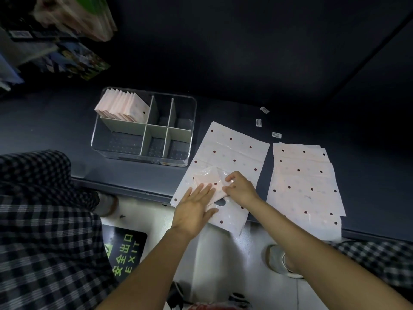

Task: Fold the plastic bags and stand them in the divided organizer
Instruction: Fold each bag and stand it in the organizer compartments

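Left hand (194, 209) flat; organizer (143, 151) holds folded bags (121, 106).

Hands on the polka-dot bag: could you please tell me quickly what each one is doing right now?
Left hand: open, fingers straight, pressing flat on the polka-dot bag.
Right hand: pinching the bag's folded-over part.

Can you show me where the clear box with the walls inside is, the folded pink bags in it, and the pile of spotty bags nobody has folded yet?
Clear plastic divided organizer (186, 128): head view, right rim.
Folded pink plastic bags (125, 106): head view, middle of the standing row.
Stack of flat dotted plastic bags (306, 182): head view, top sheet's middle.
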`<state>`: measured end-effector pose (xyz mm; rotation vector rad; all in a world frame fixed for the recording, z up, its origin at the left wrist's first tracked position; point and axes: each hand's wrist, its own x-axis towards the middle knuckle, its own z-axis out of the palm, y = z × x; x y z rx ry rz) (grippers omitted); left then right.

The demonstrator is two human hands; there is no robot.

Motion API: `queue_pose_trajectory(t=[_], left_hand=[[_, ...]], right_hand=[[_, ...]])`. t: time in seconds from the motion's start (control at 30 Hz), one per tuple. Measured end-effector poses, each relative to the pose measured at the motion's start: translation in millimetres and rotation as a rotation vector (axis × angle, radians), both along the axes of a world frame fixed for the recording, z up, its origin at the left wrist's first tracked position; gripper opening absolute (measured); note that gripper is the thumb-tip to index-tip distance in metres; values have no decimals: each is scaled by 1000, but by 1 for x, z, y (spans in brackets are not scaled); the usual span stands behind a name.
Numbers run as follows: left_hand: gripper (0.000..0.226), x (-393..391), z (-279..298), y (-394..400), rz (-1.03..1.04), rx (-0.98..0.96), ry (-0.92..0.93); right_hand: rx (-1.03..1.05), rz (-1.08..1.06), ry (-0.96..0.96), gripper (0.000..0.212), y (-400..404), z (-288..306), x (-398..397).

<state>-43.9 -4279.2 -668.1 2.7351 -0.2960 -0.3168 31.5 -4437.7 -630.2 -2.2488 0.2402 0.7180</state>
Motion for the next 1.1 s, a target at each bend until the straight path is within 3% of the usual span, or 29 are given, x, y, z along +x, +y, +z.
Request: queue_pose_trajectory(t=[0.07,0.13,0.2,0.27,0.37,0.4,0.47,0.53,0.6,0.7,0.83,0.93,1.0,1.03,1.1], left_hand=[[52,2,-2,-1,1,40,-45],[45,4,1,0,47,-36,-130],[40,8,9,2,122,-145,-193],[42,17,19,4,139,-177,-243],[41,39,40,6,71,-238,-238],[37,46,49,5,31,-244,-245],[26,60,67,7,-10,-243,-299],[19,70,78,13,85,-365,-281],[8,81,84,27,241,-617,-159],[11,100,93,55,299,-847,81],[14,128,106,89,262,-969,189],[13,150,117,115,214,-898,172],[7,161,121,133,288,-795,21],[6,166,118,143,367,-640,-86],[22,171,112,162,505,-137,-250]], right_hand=[[90,-98,20,19,4,2,3],[223,-215,79,17,6,7,6],[279,-183,58,13,5,15,8],[169,91,-131,23,1,26,11],[-89,637,-396,67,-2,47,18],[-179,775,-453,70,-1,53,21],[-338,881,-518,57,3,64,30],[-389,852,-535,32,8,79,41],[-315,777,-478,16,14,95,55],[-44,562,-384,32,25,116,79],[119,535,-314,13,51,137,103],[98,488,-387,9,81,140,119],[151,397,-386,13,106,139,131],[179,342,-372,15,118,136,137],[238,222,-334,16,141,130,150]])
